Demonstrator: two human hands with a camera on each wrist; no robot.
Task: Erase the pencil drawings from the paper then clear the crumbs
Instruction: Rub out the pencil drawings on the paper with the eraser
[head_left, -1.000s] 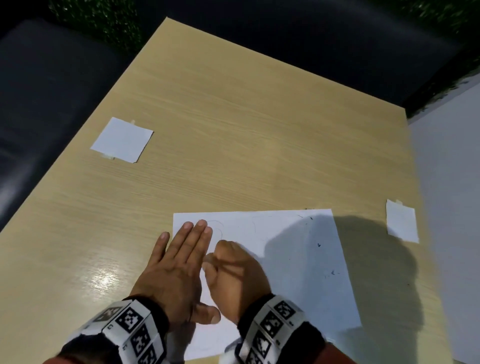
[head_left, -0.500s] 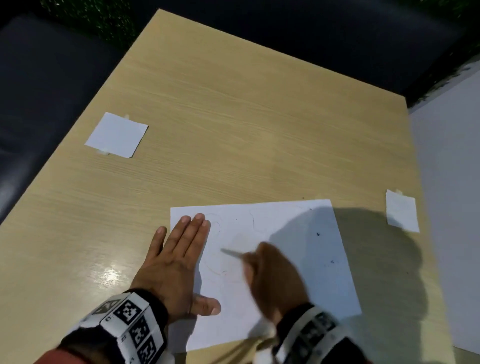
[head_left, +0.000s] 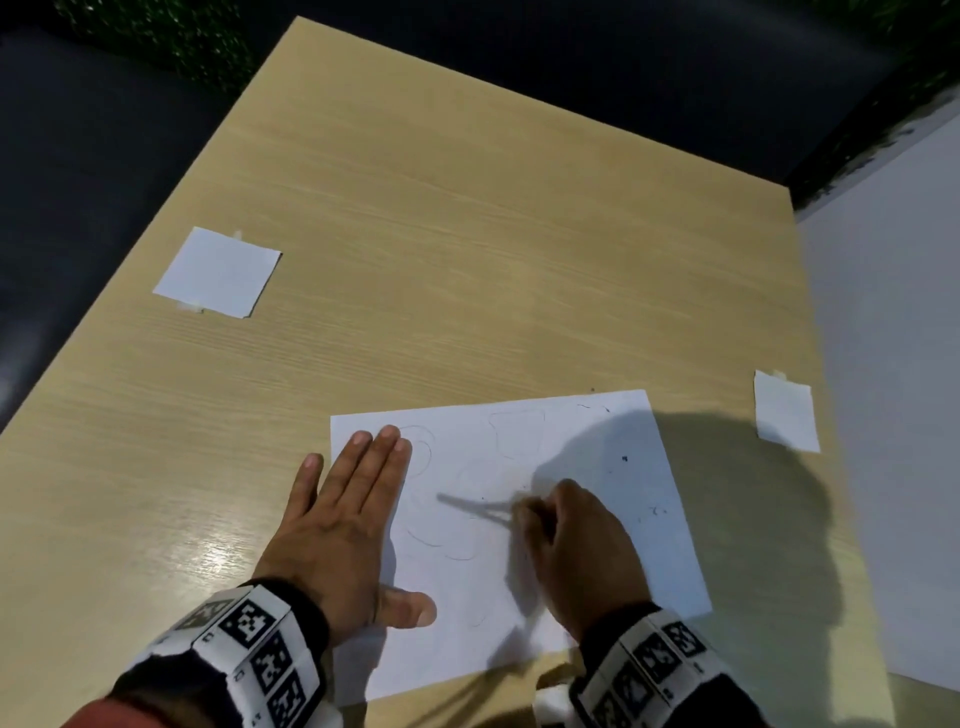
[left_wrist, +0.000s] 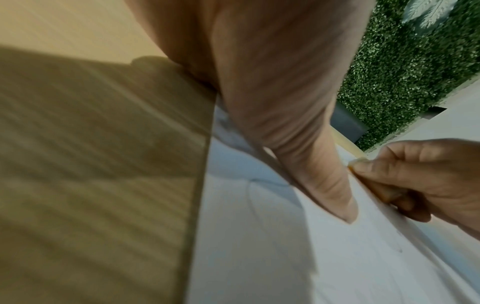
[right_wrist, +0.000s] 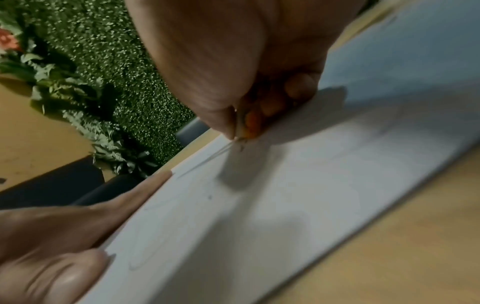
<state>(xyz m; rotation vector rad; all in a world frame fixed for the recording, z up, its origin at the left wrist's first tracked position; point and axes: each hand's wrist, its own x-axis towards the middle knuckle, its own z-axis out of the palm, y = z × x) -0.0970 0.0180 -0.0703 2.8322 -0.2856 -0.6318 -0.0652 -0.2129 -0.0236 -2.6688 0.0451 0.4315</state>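
1. I am pinching a small eraser (left_wrist: 384, 191) in my right hand (head_left: 576, 551), thumb and curled fingers closed tight around it, its tip pressing down on the sheet of paper (head_left: 613, 519) near the sheet's middle.
2. The faint pencil drawings (head_left: 441, 540) are lying to the left of and beyond my right fingertips, between the two hands, so I am judging the next strokes should head leftward; the right hand is the nearer one to them.
3. My left hand (head_left: 343, 525) is lying flat, fingers straight and together, pressing the paper's left edge and gripping nothing.
4. Dark crumbs (head_left: 624, 458) are sitting on the right part of the sheet, uncleared.
5. The paper is resting near the front edge of a light wooden table (head_left: 467, 234), its long side running left to right; two small white paper squares (head_left: 218, 273) are lying well apart from it, with a green hedge wall (left_wrist: 405, 72) beyond.
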